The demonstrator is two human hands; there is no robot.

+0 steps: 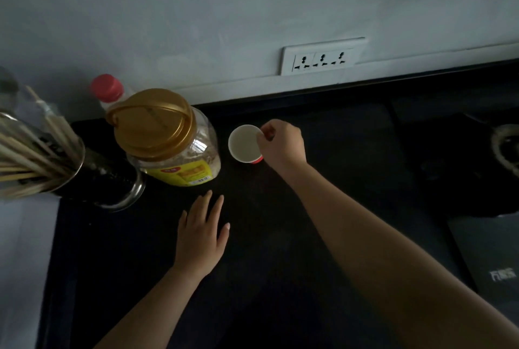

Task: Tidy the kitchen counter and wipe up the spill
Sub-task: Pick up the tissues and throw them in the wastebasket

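A red paper cup (243, 144) with a white inside stands upright on the black counter (280, 236), near the back wall. My right hand (282, 144) pinches its right rim with the fingertips. My left hand (202, 236) lies flat on the counter in front of the jar, fingers spread, holding nothing. No spill or cloth shows on the dark surface.
A clear plastic jar (168, 138) with a gold lid stands left of the cup, with a red-capped bottle (108, 88) behind it. A metal holder of chopsticks (36, 152) sits at far left. A gas hob (483, 174) fills the right side. A wall socket (323, 58) is above the counter.
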